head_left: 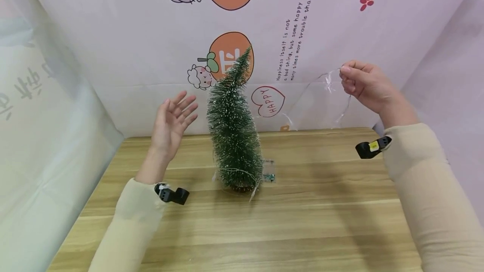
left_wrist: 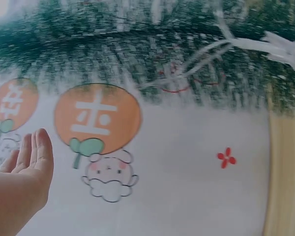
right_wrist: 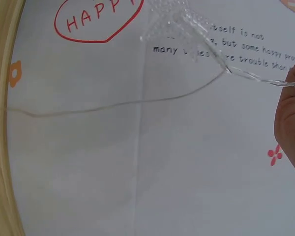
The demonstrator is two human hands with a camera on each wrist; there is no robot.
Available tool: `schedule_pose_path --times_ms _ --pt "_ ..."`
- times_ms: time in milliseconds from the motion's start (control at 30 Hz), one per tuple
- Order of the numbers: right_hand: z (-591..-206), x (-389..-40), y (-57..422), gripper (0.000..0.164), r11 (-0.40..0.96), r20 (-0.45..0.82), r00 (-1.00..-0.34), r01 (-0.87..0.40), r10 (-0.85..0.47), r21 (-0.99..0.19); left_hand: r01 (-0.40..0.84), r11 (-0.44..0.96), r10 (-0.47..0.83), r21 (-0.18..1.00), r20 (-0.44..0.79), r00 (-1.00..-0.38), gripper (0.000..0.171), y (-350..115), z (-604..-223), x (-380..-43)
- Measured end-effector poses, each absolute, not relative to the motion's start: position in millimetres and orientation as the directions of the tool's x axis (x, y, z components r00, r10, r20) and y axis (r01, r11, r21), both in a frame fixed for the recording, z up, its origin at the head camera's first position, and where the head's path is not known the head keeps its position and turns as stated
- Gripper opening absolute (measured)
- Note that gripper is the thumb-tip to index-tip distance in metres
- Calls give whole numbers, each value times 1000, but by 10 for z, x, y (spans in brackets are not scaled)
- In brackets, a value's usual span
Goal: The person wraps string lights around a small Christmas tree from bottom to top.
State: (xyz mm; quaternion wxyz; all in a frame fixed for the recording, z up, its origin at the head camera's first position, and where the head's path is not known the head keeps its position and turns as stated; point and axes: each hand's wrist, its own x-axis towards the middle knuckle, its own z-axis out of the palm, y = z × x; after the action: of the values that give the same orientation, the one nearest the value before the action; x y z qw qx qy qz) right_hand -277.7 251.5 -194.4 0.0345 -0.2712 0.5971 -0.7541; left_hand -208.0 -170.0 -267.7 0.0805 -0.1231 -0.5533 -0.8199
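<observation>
A small green artificial Christmas tree (head_left: 234, 125) with white-flecked bristles stands on the wooden table, its tip bent to the right. Around its base runs a clear string of lights (head_left: 242, 171). My right hand (head_left: 363, 83) pinches the wire of that string up at the right, away from the tree. From its fingers hangs a clear star-shaped light (right_wrist: 174, 19), and a thin wire trails back toward the tree. My left hand (head_left: 174, 116) is held open left of the tree, palm toward it, fingers apart from the bristles. Behind the tree's base a clear battery box (head_left: 269, 171) is partly hidden.
The wooden table (head_left: 302, 221) ends at a printed white cloth backdrop (head_left: 151, 53) close behind the tree. More pale cloth (head_left: 38, 95) hangs at the left side. A black wrist strap piece (head_left: 368, 149) juts out under the right wrist.
</observation>
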Motion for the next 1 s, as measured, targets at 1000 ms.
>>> schedule_pose_path --times_ms 1000 --pt "-1854 -2342 1731 26 -77 309 -597 -382 -740 -921 290 -383 155 877 371 -916 45 -1467 -2533 -1677"
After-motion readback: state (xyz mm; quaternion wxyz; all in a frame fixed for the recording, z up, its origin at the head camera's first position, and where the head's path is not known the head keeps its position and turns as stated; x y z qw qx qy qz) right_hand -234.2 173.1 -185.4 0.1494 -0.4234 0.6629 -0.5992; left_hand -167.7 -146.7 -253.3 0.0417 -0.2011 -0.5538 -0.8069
